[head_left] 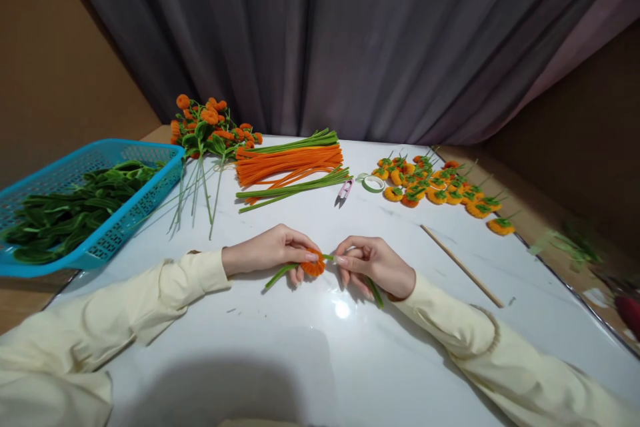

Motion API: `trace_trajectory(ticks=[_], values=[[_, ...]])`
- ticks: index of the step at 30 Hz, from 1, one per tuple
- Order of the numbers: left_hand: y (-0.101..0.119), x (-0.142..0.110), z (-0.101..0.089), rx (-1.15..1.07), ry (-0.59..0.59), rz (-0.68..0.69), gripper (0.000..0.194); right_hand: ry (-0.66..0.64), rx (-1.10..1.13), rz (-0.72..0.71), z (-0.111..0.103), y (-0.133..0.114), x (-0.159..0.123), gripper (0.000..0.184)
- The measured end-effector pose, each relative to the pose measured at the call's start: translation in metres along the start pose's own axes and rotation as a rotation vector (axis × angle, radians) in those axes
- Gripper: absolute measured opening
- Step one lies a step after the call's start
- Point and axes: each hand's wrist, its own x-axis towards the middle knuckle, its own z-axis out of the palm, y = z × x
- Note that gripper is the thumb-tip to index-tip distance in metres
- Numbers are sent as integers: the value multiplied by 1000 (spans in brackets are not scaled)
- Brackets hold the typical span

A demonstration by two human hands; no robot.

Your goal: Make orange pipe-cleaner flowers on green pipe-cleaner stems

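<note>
Between my hands is an orange pipe-cleaner flower (313, 265), low over the white table. My left hand (283, 250) pinches it between thumb and fingers. A green pipe cleaner (280, 276) runs through or behind the flower; one end pokes out below my left hand. On the other side, my right hand (373, 263) closes its fingertips on the green strand just right of the flower. Its other end hangs out beneath my right palm. How the strand joins the flower is hidden by my fingers.
A blue basket (133, 210) of green leaves stands left, finished orange flowers (210, 117) behind it. Orange pipe cleaners (290, 163) and green pipe cleaners (300, 190) lie mid-table. Thread snips (344, 192), a tape roll (373, 183), small flower heads (437, 193) and a wooden stick (460, 265) lie right.
</note>
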Motion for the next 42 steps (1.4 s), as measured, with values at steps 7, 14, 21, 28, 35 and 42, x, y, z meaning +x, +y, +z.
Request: trace_trajectory(ticks=[7, 14, 21, 28, 35, 42], values=[[1, -4, -2, 35, -31, 1, 30, 17, -28, 39, -3, -5, -4, 36], [-3, -3, 2, 30, -40, 41, 28, -154, -22, 100, -1, -7, -1, 38], [-9, 0, 13, -8, 68, 160, 24, -230, 40, 91, 3, -9, 1, 38], [-17, -1, 20, 70, 210, 214, 25, -202, 54, 97, 3, -5, 2, 41], [-14, -3, 26, 60, 194, 219, 26, -101, 33, 45, 11, -6, -2, 45], [-11, -3, 26, 70, 160, 183, 28, -61, 17, 94, 14, -4, -1, 41]])
